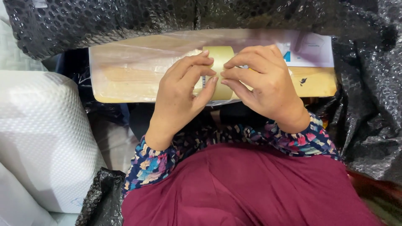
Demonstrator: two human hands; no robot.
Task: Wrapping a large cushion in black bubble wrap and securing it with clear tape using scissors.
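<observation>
A long flat wooden item (134,79) wrapped in clear plastic lies across my lap, with a white printed label (312,52) near its right end. On top of it stands a roll of beige packing tape (220,56). My left hand (180,96) grips the roll from the left, fingers curled on its edge. My right hand (261,83) holds it from the right, fingertips meeting those of the left at the roll's front. Most of the roll is hidden behind my fingers.
Black bubble wrap (125,21) drapes over the far side and down the right (368,104). A thick roll of white foam sheet (42,138) lies at my left. A scrap of black bubble wrap (100,196) sits by my left knee. My maroon skirt (251,188) fills the foreground.
</observation>
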